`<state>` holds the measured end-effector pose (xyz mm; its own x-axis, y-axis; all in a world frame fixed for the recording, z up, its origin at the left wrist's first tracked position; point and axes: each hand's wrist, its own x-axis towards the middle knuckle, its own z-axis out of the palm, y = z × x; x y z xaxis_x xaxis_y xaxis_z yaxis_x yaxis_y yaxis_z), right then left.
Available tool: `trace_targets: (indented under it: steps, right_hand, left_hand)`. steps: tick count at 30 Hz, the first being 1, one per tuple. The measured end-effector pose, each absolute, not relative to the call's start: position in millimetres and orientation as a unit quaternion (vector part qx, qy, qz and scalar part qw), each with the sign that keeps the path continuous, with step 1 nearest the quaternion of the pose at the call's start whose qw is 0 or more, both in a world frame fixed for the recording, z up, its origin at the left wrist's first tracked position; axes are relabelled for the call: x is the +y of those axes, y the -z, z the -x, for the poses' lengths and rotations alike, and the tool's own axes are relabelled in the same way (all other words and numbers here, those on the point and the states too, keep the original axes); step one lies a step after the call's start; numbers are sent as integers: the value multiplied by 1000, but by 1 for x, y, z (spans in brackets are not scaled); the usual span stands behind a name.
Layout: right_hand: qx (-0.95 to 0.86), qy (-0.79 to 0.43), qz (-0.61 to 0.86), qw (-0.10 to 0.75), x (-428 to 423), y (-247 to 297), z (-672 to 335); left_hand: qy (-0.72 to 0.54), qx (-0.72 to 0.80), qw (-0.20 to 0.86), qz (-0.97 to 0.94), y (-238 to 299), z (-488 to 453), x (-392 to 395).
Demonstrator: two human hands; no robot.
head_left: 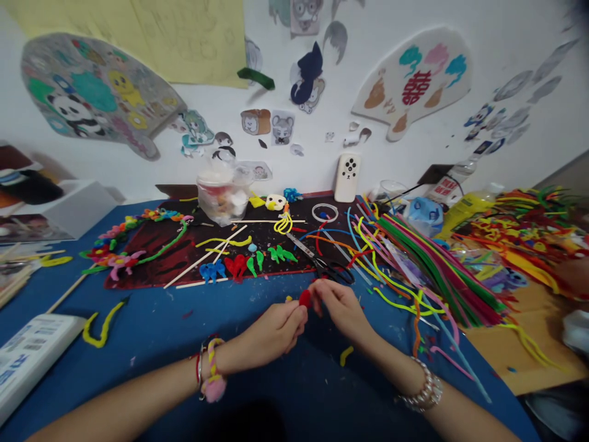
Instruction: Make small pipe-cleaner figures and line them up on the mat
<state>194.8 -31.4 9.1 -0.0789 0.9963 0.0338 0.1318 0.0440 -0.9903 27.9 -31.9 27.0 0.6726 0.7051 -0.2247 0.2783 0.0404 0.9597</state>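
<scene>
Over the front of the blue table, my left hand (278,328) pinches a small fuzzy red piece of pipe cleaner (305,299) between thumb and fingers. My right hand (340,310) is close against its right side, fingers bent together; what its fingertips grip is too small to make out. Just beyond lie black-handled scissors (322,264), blades pointing away to the left. Behind my hands is a row of looped pipe cleaner shapes: blue (212,271), red (236,268) and green (280,253). A short yellow piece (346,355) lies below my right hand.
Pipe cleaners in a thick bundle (442,270) and loose strands cover the right side. A dark red mat (151,258) bears sticks and a flower garland (122,236). A plastic-bagged tub (221,196) stands at the back, a white box (34,353) front left. Yellow bottle (469,209) right.
</scene>
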Motion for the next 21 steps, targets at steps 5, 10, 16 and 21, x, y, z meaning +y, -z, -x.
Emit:
trace_targets:
  steps: [5,10,16,21]
  right_hand:
    - [-613,-423,516,424,-20,-14,-215]
    - [-708,-362,487,361,-18,-22,-224]
    - [-751,-345,410,386,-26,-22,-215]
    - [-783,-288,405,375,-27,-21,-214]
  left_hand:
    - [-197,369,627,-657,-29,-26,-28]
    - [-195,372,598,-683,-26,-23,-21]
    - [-139,358,594,-707,-21,-22,-20]
    - [-107,314,677,-656,-23,-23,-18]
